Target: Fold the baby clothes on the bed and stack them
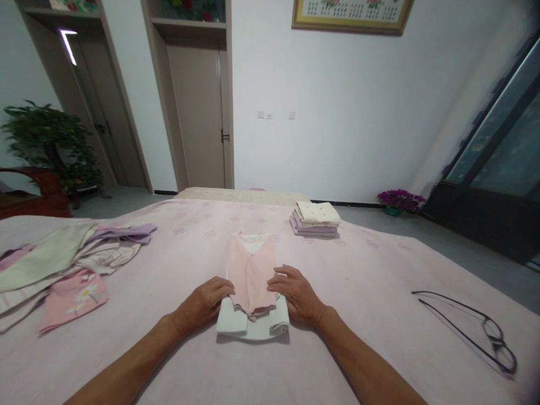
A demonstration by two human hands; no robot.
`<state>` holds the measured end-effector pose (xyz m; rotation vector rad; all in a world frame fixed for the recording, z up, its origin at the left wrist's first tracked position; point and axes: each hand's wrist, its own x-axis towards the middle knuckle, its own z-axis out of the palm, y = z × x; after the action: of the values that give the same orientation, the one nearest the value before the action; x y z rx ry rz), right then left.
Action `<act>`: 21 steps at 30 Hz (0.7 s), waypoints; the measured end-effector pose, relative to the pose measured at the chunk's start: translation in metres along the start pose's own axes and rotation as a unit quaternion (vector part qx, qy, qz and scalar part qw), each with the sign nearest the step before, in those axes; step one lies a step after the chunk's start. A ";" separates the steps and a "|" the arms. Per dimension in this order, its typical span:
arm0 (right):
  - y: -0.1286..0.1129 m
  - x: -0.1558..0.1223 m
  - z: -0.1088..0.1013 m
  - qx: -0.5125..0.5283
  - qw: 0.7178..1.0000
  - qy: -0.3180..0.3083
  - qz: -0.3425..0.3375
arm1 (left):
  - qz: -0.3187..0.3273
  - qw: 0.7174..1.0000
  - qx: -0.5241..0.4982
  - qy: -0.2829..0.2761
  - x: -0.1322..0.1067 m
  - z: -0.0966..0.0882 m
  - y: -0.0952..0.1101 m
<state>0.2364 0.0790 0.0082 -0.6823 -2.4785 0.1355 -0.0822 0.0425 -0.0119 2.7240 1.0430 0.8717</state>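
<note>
Left hand point(206, 301), right hand point(297, 295) flank pink garment point(252, 273), each grip spread flat, pinching nothing. Likely risk: folds springing open on soft bed point(363, 275).

The garment point(252, 275) is pale pink over plain white. The bedspread point(371, 270) is light pink with faint, darker pink flowers. The folded stack point(316, 219) is cream with tiny spots on top and lilac beneath. The loose heap point(63, 259) mixes pale green, lilac, fine stripes and a pink piece bearing a white daisy. The glasses point(491, 332) are dark-framed. The potted flowers point(400, 198) are purple.
</note>
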 end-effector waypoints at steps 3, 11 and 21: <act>-0.003 -0.005 -0.002 0.038 0.999 -0.025 0.001 | 0.015 1.000 0.009 -0.012 -0.004 -0.006 0.008; 0.006 0.005 0.020 0.234 0.935 0.043 0.261 | -0.266 0.947 -0.167 0.063 0.008 0.002 0.005; 0.015 0.021 0.030 0.129 0.918 0.084 0.365 | -0.405 0.892 -0.182 0.086 0.029 0.019 -0.027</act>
<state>0.2120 0.1043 -0.0099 -1.3971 -1.8820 0.6385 -0.0701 0.0835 -0.0212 1.6655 1.6510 0.9974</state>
